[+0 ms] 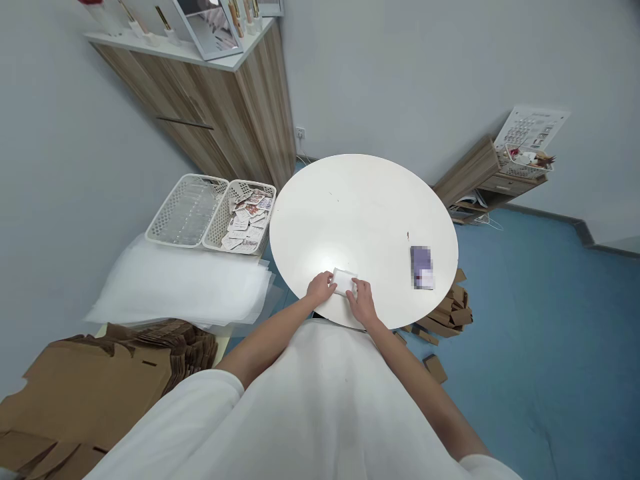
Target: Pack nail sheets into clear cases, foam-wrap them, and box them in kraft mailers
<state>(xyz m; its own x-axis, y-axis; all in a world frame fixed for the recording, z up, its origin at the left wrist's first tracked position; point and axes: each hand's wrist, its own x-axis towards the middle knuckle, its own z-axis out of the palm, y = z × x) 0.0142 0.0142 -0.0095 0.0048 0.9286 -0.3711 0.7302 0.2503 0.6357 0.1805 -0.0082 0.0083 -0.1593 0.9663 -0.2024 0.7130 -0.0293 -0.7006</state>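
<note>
A small white packet (344, 281) lies on the round white table (365, 213), close to its front edge. My left hand (321, 288) grips the packet's left side, fingers bent against it. On the right side, my right hand (362, 300) holds the packet with thumb and fingers curled at its edge. The packet's contents cannot be seen. Further right on the table is a purple and white item (422, 268), blurred in the picture.
Left of the table are a basket of cards (247, 217), a basket of clear plastic pieces (187, 210), white sheets (185, 283) and flat brown cardboard (95, 387). Folded brown boxes (447, 313) lie on the floor at right. A wooden cabinet (220, 100) stands behind.
</note>
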